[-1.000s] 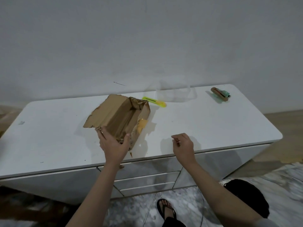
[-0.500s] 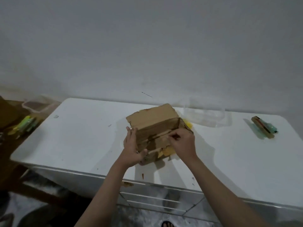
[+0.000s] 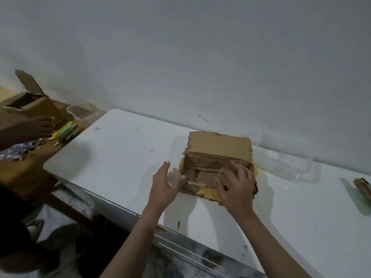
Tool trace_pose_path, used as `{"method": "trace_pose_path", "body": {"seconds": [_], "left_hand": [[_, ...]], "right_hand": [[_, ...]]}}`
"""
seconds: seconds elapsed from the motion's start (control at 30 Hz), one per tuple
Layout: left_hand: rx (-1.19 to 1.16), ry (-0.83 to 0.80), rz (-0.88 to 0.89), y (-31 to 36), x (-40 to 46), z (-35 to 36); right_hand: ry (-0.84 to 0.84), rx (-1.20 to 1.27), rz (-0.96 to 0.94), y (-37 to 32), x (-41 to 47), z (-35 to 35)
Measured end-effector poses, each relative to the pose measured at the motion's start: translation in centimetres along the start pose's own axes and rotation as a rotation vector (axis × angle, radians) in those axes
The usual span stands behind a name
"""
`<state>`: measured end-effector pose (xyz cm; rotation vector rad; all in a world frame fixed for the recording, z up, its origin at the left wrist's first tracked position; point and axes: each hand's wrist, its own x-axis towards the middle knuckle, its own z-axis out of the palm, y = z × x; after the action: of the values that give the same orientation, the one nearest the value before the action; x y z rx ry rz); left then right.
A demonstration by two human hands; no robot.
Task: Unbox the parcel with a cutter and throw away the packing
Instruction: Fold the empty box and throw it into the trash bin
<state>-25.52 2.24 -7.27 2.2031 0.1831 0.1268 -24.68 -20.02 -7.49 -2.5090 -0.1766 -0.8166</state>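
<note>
A torn brown cardboard parcel box (image 3: 218,149) lies on the white cabinet top (image 3: 124,157), with yellow tape showing at its near and side edges. My right hand (image 3: 236,187) rests flat on the box's near right part, fingers spread. Just left of the box, my left hand (image 3: 164,183) hovers with spread fingers and holds nothing. A clear plastic container (image 3: 281,163) sits behind the box on the right. The yellow cutter is hidden behind the box.
A brown and green object (image 3: 363,187) lies at the right edge of the cabinet top. To the left stands a lower wooden table (image 3: 20,171) with an open cardboard box (image 3: 30,105), green items (image 3: 68,130) and another person's hand (image 3: 38,127). The wall is close behind.
My view swung left. The box was turned and laid flatter on the cabinet. My left hand let go of it and opened. My right hand moved onto the box.
</note>
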Motion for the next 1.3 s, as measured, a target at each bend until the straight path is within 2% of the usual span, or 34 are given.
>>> {"method": "trace_pose_path", "body": {"seconds": [0.17,0.3,0.47,0.53,0.7,0.83,0.93,1.1,1.17,1.3], "left_hand": [[0.164,0.031,0.091,-0.9,1.7,-0.9],[0.292,-0.007,0.117,-3.1,5.8,-2.2],[0.414,0.001,0.012,-5.3,11.2,-3.5],[0.419,-0.02,0.085,-5.9,12.1,-3.8],[0.372,0.06,0.178,-6.3,12.7,-4.7],[0.375,-0.007,0.235,-6.5,13.0,-5.5],[0.262,-0.05,0.204,-6.1,12.8,-6.3],[-0.224,0.013,0.19,-1.1,10.5,-7.3],[-0.31,-0.073,0.246,0.9,9.8,-7.1],[-0.31,-0.335,0.373,2.4,8.5,-5.8]], "right_hand": [[-0.05,-0.212,0.023,-0.4,-0.5,-0.6],[-0.186,-0.372,0.23,-0.9,-0.1,-0.8],[-0.241,-0.425,0.334,-1.2,0.2,-0.6],[-0.232,-0.441,0.338,-1.3,0.3,-0.5],[-0.219,-0.446,0.35,-1.7,0.1,-0.2],[-0.223,-0.43,0.357,-2.0,-0.2,0.0],[-0.221,-0.411,0.384,-2.8,-0.2,0.1],[-0.229,-0.402,0.404,-4.9,-0.5,0.4],[-0.232,-0.406,0.411,-5.3,-0.7,0.4],[-0.233,-0.38,0.422,-5.8,-1.0,0.4]]}}
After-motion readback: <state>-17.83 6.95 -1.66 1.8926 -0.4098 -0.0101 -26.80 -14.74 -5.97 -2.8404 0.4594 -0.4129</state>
